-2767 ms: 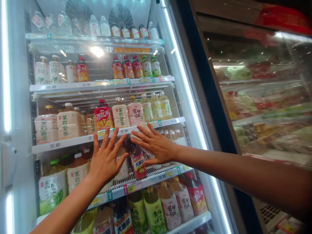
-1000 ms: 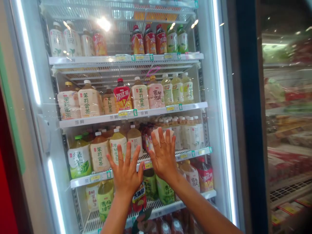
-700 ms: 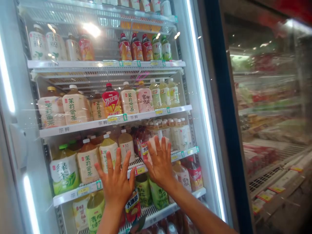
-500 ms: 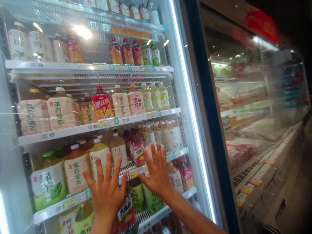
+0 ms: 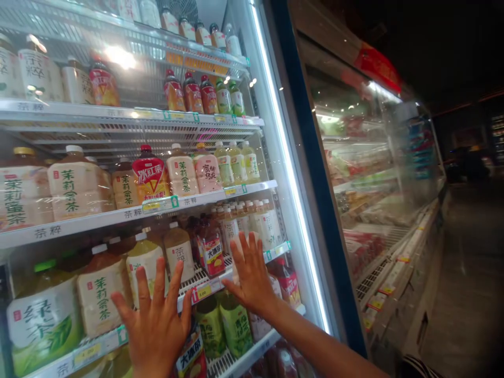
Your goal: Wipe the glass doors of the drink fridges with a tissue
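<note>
My left hand [image 5: 157, 315] is raised palm forward, its fingers spread, before the lower shelves of a lit drinks cooler [image 5: 271, 157]. To its right, my right hand [image 5: 250, 273] is also open, palm forward. Reflections suggest a glass pane in front of the bottles; whether either palm touches it, I cannot tell. A small pale patch shows beside the right thumb, too unclear to name. Behind the left fingers stand a pale-labelled tea bottle [image 5: 179, 252] and a jasmine tea bottle [image 5: 102, 289]. A red tea bottle [image 5: 211, 249] is just left of the right hand.
A big green-capped bottle [image 5: 45, 315] stands at lower left. Several rows of bottles fill the shelves above, including a red-labelled bottle [image 5: 149, 173]. Right of the cooler's dark blue frame [image 5: 311, 157] is a chilled display case [image 5: 370, 226], with a floor aisle [image 5: 464, 273] beyond.
The view has turned right, so the cooler sits further left and more aisle shows. My left hand appears lower and further left; my right hand stays almost in the same spot. Both remain open.
</note>
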The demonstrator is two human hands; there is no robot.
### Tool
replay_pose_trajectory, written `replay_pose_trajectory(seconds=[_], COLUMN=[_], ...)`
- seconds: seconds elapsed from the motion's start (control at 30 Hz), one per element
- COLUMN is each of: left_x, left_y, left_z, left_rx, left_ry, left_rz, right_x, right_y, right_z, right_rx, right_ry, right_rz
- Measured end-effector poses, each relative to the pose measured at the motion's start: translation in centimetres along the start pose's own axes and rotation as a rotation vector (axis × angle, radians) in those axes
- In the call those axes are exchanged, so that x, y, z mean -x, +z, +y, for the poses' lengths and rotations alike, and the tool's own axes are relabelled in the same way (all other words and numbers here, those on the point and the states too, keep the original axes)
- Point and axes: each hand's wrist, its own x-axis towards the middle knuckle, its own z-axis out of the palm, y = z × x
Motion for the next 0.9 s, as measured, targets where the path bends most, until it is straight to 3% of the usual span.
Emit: replay_pose_trajectory(seconds=[0.1,0.2,0.33,0.4,0.5,0.57,0.7,0.9], left_x=[-0.1,0.0,0.0,0.0,0.0,0.0,0.2,0.4], left_y=[0.0,0.0,0.0,0.0,0.1,0.1,0.2,0.2], left_z=[0.0,-0.1,-0.1,-0.1,0.1,0.1,0.1,0.0], left_rx=[0.006,0.011,0.025,0.033,0.039,0.035,0.002,-0.036], left_ry=[0.001,0.0,-0.002,0.0,-0.001,-0.011,-0.004,0.004], left_rz=[0.007,0.01,0.005,0.024,0.039,0.029,0.024,0.012], right_x=[-2.0,-0.9,1.3,0.0,-2.3,-1.7,1.0,-2.7], right_y=[-0.1,0.1,0.2,-0.1,-0.3,-0.1,0.8,1.2], right_z=[0.0,-1.0,-1.9,-1.9,-2.3,-3.2,-4.9,-5.9], right_rx=[0.014,0.008,0.021,0.032,0.022,0.008,0.001,0.003], right_ry=[0.065,0.079,-0.142,-0.189,-0.088,-0.07,-0.195,-0.079], right_rz=[0.04,0.039,-0.052,-0.056,-0.01,-0.013,-0.044,0.042])
